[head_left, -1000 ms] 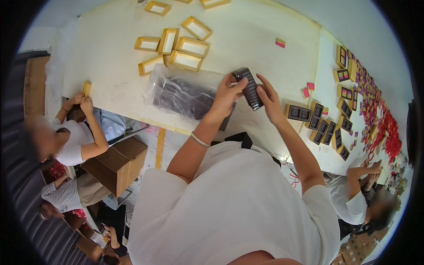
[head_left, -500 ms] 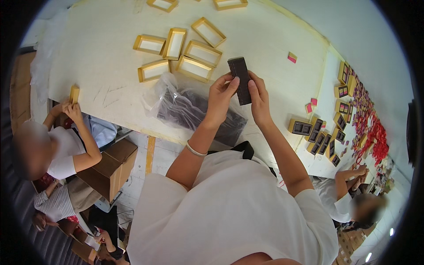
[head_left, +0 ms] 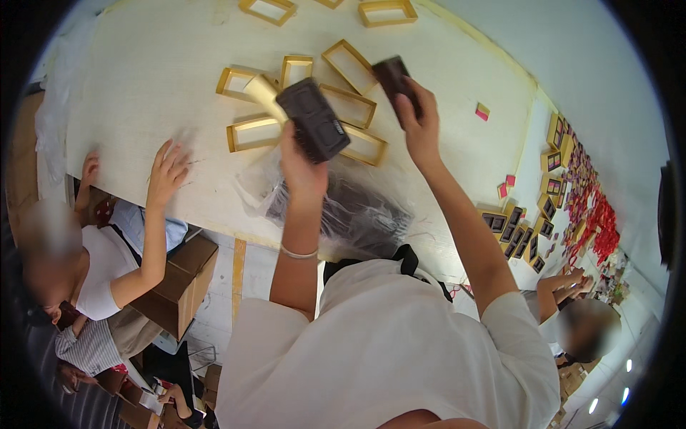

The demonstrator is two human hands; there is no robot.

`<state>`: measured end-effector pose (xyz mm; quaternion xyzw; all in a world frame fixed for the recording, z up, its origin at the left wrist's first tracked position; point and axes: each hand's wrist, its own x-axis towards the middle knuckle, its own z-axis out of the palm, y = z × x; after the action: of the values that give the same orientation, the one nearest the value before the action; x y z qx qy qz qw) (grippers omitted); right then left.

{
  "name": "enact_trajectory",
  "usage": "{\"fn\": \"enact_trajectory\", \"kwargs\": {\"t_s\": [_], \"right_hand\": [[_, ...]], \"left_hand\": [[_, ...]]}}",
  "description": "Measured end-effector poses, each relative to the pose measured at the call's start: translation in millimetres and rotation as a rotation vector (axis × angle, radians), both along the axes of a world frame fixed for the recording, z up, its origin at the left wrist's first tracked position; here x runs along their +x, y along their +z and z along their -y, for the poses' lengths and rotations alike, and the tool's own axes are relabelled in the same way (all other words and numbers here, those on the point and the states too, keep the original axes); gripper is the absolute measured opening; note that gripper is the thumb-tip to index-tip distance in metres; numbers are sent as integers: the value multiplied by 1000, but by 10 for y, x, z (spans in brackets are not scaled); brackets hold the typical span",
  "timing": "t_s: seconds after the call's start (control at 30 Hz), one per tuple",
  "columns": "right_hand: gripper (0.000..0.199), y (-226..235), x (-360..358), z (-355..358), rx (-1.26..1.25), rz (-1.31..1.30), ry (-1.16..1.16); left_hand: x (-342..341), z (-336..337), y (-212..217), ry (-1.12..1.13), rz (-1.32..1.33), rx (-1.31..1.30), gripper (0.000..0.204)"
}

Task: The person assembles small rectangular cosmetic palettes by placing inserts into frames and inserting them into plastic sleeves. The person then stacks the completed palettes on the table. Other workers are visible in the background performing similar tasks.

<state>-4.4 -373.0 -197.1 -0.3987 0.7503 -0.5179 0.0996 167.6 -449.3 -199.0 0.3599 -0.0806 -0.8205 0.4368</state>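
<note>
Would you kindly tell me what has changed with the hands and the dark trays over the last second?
The two hands, which held one dark stack together, have parted: the left hand now holds a dark rectangular plastic tray, and the right hand carries another dark tray farther over the table. The gold-rimmed open boxes and the clear plastic bag stayed put.
</note>
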Motion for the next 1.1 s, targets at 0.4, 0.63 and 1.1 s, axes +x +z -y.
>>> {"fn": "enact_trajectory", "kwargs": {"t_s": [0.4,0.63,1.1], "right_hand": [[38,-456,-306,352,373,-571,267],[38,-152,-974,-821,509,-693,414],[39,-357,-708,-1430,508,-613,204]], "left_hand": [[10,177,122,-272,78,-181,50],[-976,6,68,-789,333,-302,43],[-1421,-605,-254,-1039,415,-166,42]]}}
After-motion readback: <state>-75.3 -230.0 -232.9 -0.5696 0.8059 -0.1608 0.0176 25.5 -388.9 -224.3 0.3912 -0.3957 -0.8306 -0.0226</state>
